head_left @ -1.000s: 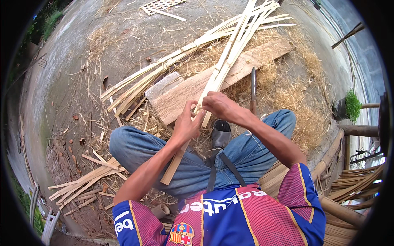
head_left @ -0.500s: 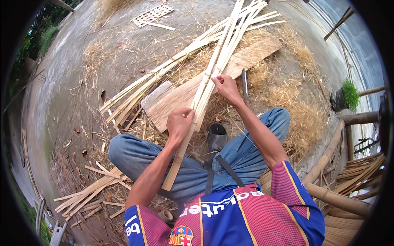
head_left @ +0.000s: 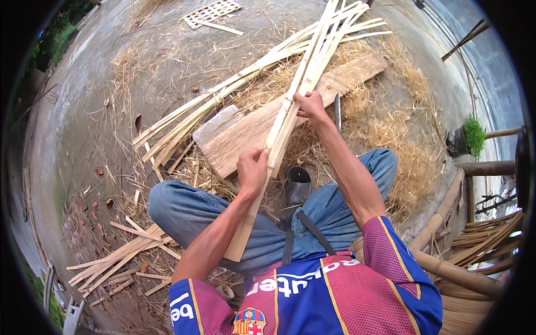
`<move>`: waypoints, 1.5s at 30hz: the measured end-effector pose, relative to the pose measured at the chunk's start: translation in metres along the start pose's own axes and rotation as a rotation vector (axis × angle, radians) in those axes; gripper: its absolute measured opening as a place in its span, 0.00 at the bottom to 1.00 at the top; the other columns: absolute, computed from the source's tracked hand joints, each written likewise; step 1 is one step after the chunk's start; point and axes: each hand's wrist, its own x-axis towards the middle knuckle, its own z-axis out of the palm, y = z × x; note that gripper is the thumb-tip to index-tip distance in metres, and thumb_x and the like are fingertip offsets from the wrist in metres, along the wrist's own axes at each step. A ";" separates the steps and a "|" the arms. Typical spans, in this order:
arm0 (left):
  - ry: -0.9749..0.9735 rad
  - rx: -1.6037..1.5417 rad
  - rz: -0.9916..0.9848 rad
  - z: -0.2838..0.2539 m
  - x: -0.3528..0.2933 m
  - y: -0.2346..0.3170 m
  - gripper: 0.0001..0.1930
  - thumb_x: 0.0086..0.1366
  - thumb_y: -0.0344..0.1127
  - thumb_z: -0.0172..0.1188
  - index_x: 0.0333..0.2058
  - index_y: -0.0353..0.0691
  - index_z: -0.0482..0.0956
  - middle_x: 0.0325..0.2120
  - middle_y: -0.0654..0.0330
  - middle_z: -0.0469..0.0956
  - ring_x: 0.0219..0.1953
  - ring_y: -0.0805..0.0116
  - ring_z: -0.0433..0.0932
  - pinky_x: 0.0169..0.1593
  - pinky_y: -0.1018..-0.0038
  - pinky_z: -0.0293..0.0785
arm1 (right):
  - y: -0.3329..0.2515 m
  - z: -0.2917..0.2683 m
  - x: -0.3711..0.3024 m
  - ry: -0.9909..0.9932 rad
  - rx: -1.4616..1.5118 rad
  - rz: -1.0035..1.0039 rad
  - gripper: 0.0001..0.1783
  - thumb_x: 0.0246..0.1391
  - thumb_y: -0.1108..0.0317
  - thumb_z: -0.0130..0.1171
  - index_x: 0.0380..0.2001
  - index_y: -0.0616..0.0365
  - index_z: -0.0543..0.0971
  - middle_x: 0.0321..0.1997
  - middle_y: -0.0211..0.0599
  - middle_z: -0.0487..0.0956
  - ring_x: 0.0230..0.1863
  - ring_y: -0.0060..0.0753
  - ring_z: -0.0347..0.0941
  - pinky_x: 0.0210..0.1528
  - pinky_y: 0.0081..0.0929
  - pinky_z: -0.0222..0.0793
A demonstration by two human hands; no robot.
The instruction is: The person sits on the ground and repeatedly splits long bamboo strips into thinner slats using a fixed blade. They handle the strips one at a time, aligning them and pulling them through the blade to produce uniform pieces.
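So the biggest thing here is the bunch of long pale strips [head_left: 283, 120], which runs from up past the right hand [head_left: 310, 106], down between both hands, to a loose end below the left hand [head_left: 253, 169]. A second spread of strips [head_left: 198, 103] lies ahead and to the left of the left hand, and the wooden plank [head_left: 240, 142] sits just beyond it, passing under the bunch toward the right hand. The grey block [head_left: 218, 124] is beside the plank, off the left hand's far side.

What's changed: a second ago the two hands were bunched together low on the strips. Now the right one is farther up with the left well below it, so the way I read it the bunch is steadied at two spaced points instead of one. Both hands are narrow, thumb and fingers pinched on the strips' edges. The dark bladed tool [head_left: 338, 114] is just right of the right hand, not being touched.

Hard to make out: the far ends of the bunch run off the top edge, well past the right hand. The plank's middle is covered by strips. Can't count how many strips each hand has, and the fingertips underneath are hidden, so no clue how tight the grip is.
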 end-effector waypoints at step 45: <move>-0.412 0.009 -0.036 -0.007 -0.012 0.030 0.15 0.56 0.39 0.72 0.31 0.36 0.76 0.23 0.65 0.75 0.23 0.80 0.73 0.24 0.80 0.68 | 0.068 -0.007 -0.164 -0.128 0.044 -0.116 0.18 0.55 0.63 0.66 0.42 0.67 0.80 0.37 0.38 0.80 0.37 0.24 0.76 0.38 0.23 0.73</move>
